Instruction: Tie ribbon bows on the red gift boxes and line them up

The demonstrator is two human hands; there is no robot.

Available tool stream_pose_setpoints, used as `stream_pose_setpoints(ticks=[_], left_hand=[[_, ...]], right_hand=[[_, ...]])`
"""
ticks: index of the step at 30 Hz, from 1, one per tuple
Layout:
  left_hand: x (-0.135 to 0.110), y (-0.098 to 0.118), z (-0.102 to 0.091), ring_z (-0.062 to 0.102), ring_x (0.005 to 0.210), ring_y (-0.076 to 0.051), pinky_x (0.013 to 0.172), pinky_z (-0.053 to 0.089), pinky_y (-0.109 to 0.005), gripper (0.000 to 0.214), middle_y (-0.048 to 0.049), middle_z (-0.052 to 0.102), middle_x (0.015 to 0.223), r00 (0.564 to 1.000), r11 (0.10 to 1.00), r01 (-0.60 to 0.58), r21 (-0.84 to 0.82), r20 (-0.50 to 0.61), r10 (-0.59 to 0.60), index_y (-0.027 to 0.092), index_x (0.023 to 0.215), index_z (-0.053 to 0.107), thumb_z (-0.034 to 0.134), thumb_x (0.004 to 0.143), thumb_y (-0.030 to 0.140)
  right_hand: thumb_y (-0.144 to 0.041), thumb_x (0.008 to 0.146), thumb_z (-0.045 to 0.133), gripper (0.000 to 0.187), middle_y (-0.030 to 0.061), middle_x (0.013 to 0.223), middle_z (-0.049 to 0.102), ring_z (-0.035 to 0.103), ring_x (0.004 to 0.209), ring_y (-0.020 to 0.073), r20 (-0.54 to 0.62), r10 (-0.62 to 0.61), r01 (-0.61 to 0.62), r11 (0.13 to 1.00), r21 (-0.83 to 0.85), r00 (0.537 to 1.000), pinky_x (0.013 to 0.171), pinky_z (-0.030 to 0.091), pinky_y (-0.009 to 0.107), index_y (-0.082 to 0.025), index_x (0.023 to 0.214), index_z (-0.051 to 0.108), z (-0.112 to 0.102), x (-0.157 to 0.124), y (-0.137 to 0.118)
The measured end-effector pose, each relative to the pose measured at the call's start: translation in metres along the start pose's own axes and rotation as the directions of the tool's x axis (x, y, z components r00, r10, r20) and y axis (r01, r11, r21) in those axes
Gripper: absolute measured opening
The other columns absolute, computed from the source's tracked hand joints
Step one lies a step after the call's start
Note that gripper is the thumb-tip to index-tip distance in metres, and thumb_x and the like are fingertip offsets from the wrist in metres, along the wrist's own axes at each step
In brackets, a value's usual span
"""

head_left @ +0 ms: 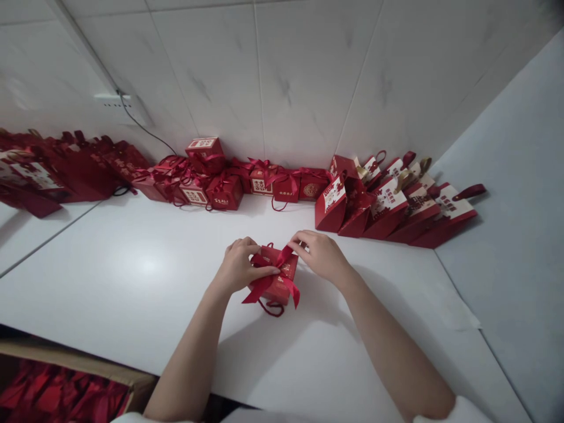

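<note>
A small red gift box [287,265] with gold print sits on the white table in front of me. A red ribbon [263,284] is tied over its top in a bow, with two loose tails hanging toward me. Dark red cord handles [272,309] stick out at the near and far sides. My left hand [241,264] is closed on the bow's left loop, its thumb pressing near the knot. With thumb and fingertips, my right hand [318,254] pinches the ribbon's upper right loop, off the box's far right corner.
Along the tiled wall stands a row of ribboned red gift boxes [224,192]. Red wedge-shaped boxes [388,208] with loops fill the back right, and red bags [88,170] the back left. An open carton [79,362] of red items sits below the table's front left edge.
</note>
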State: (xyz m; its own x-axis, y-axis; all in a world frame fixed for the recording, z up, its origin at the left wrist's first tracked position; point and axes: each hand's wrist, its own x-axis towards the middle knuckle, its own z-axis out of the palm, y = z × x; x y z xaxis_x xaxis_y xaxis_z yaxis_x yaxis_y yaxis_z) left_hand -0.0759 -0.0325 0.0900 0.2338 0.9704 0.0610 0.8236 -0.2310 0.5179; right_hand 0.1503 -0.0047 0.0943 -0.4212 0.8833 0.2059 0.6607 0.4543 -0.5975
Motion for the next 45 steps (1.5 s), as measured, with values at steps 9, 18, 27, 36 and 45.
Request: stream_pose_setpoints(ticks=[9, 18, 27, 36, 45], left_hand=[[-0.002, 0.002, 0.000, 0.051, 0.077, -0.020, 0.073, 0.039, -0.035, 0.051, -0.0045, 0.056, 0.083, 0.999, 1.000, -0.003, 0.000, -0.032, 0.003, 0.018, 0.065, 0.055, 0.069, 0.067, 0.068], [-0.003, -0.001, 0.000, 0.054, 0.084, -0.022, 0.076, 0.043, -0.034, 0.050, -0.0054, 0.059, 0.091, 1.000, 0.999, 0.003, -0.038, -0.001, -0.003, 0.019, 0.069, 0.058, 0.071, 0.066, 0.067], [-0.004, -0.002, -0.003, 0.059, 0.088, -0.022, 0.080, 0.047, -0.035, 0.047, -0.0079, 0.061, 0.102, 1.000, 0.986, 0.011, -0.165, 0.013, -0.009, 0.018, 0.078, 0.065, 0.072, 0.068, 0.063], [-0.003, 0.001, -0.002, 0.061, 0.092, -0.022, 0.084, 0.047, -0.035, 0.038, -0.0062, 0.063, 0.104, 0.999, 0.964, 0.040, -0.262, 0.005, -0.041, 0.019, 0.075, 0.065, 0.065, 0.078, 0.057], [-0.001, -0.004, -0.003, 0.062, 0.095, -0.022, 0.088, 0.048, -0.035, 0.036, -0.0064, 0.062, 0.109, 0.999, 0.959, 0.034, -0.283, 0.036, -0.025, 0.018, 0.073, 0.063, 0.071, 0.073, 0.053]], right_hand=[[-0.052, 0.091, 0.051, 0.029, -0.0015, 0.074, 0.061, 0.056, 0.064, 0.0158, 0.043, 0.151, -0.154, 0.983, 0.095, 0.988, 0.060, 0.036, 0.025, -0.024, 0.096, 0.053, 0.010, -0.004, -0.008], [-0.023, 0.096, 0.048, 0.005, -0.0005, 0.084, 0.063, 0.057, 0.068, 0.0139, 0.045, -0.119, 0.112, 0.986, 0.124, 0.992, 0.069, 0.041, 0.025, -0.024, 0.100, 0.052, 0.019, 0.000, 0.001], [-0.029, 0.098, 0.047, 0.012, 0.0087, 0.098, 0.063, 0.061, 0.085, 0.0217, -0.016, -0.122, 0.114, 0.961, -0.254, 0.992, 0.075, 0.042, 0.032, -0.020, 0.097, 0.055, -0.003, -0.009, -0.022], [-0.040, 0.095, 0.051, 0.021, 0.0075, 0.084, 0.069, 0.065, 0.071, 0.0241, 0.288, 0.058, 0.029, 0.957, -0.290, 0.956, 0.058, 0.034, 0.031, -0.019, 0.097, 0.056, -0.008, -0.032, -0.054], [-0.010, 0.091, 0.047, 0.014, 0.0038, 0.087, 0.065, 0.061, 0.072, 0.0176, 0.282, -0.138, 0.185, 0.972, -0.147, 0.949, 0.061, 0.039, 0.028, -0.020, 0.094, 0.057, -0.021, -0.031, -0.050]])
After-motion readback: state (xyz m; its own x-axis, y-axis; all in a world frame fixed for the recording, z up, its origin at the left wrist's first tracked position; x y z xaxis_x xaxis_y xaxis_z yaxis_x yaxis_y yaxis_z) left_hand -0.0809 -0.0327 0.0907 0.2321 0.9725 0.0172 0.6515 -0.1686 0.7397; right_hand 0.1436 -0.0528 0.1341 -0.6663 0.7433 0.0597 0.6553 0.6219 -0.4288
